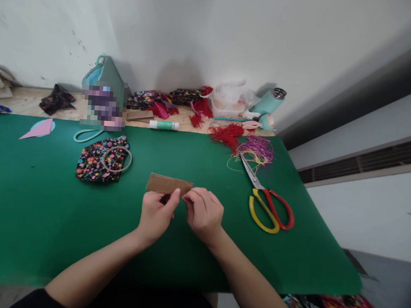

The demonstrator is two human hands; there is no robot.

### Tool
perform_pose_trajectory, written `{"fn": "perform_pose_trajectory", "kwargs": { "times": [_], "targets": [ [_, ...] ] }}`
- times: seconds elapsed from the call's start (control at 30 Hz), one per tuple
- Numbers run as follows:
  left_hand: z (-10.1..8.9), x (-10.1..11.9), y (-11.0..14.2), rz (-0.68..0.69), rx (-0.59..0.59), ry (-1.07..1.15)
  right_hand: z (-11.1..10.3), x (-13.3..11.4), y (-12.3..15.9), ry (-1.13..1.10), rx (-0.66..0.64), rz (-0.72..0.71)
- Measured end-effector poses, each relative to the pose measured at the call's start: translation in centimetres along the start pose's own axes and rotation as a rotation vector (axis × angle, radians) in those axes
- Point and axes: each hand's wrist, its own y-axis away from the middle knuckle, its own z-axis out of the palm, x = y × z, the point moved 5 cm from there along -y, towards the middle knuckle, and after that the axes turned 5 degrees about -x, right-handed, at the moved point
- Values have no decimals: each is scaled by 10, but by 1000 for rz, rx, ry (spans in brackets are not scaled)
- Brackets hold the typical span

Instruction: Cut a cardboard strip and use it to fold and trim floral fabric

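A small flat strip of brown cardboard [166, 184] is held above the green table mat [191, 256]. My left hand [157, 212] grips its lower edge, thumb on top and fingers underneath. At the strip's right end, the fingertips of my right hand [204, 214] are pinched together; whatever they hold besides the cardboard's end is too small to make out. Scissors [256, 182] with one yellow and one red handle lie to the right, blades slightly apart. On the left rests a folded black floral cloth [94, 162] with a thin ring [131, 160] on it.
Along the back stand a green pouch [114, 79], a glue stick [164, 125], stacked floral pieces [186, 96], a plastic tub [226, 106] and a teal bottle [270, 102]. Red threads [228, 134] and purple threads [262, 149] lie behind the scissors. Pink paper [41, 128] lies far left.
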Motion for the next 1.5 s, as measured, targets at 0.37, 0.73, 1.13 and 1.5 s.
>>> {"fn": "perform_pose_trajectory", "kwargs": {
  "times": [0.37, 0.73, 1.13, 1.5],
  "targets": [
    [7, -13, -6, -204, -125, 326, -3, 1, 3, -49, 60, -16],
    [-5, -26, -29, -220, -71, 515, -15, 11, 9, -370, 151, 207],
    [-2, -8, -11, -122, -141, 182, -8, 34, 11, -585, 220, 481],
    [4, 0, -9, -18, -203, 219, -14, 38, 7, -473, 188, 458]
  ]
}}
